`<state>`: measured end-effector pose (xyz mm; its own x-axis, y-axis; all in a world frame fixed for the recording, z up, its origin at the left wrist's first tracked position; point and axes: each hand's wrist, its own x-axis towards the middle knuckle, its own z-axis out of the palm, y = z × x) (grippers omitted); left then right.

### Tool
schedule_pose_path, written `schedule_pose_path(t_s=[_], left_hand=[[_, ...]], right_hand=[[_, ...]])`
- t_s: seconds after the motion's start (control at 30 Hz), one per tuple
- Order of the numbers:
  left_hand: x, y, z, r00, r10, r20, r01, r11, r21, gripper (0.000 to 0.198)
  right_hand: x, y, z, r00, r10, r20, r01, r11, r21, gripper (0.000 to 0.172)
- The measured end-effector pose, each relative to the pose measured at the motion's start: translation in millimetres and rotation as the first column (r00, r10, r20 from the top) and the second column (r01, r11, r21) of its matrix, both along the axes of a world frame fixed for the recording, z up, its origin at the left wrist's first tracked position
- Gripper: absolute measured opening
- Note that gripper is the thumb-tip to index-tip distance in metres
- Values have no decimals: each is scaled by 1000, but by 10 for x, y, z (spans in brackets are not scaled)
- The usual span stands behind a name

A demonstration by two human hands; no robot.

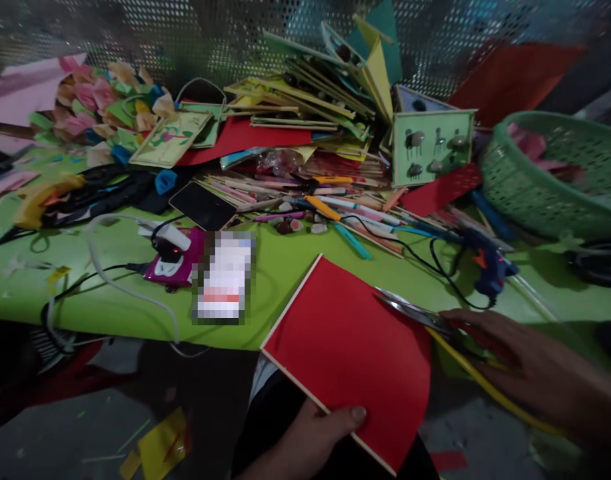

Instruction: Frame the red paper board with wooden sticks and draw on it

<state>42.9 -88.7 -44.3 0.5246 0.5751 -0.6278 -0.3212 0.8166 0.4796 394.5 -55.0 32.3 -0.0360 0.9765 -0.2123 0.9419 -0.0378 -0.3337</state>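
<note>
A red sheet of card [355, 333] with pale thin sticks along its left and lower edges is tilted in front of the green table. My left hand [315, 433] grips its lower edge, thumb on top and the other fingers hidden beneath. In my right hand [515, 353] is a pair of scissors [415, 312], its blades lying at the card's upper right edge. How far the blades are apart is hard to see. A long yellow strip [490, 387] runs from near the blades down past my right hand; whether it is held is unclear.
On the green table [285, 280] are a blurred-out phone [225, 277], a purple power strip [185, 257] with cables, a blue glue gun [488, 267] and several pens [325, 208]. Behind stand stacked cards [315, 93], a pebble picture [432, 147] and a green basket [550, 180].
</note>
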Motion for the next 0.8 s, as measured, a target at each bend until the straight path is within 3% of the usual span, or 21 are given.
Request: schedule_pose_path(t_s=[0.17,0.33,0.43,0.8], left_hand=[[-27,-10,-76,996,-90,17,89,993,78,80],[-126,47,-64,979,-195,64,176,957,229,76],[-186,79,-52,981,-188,47,169,948,271,76],[-43,-14,-76,995,-38,-94,44,997,67,75]], right_hand=[[104,-14,-67,998,25,-55,-26,1000,-17,57],[292,-83,-258,996,51,-78,-51,999,-5,56],[346,-121,-365,997,54,-46,-53,998,23,56],[193,-174,-250,996,63,67,-63,998,0,58]])
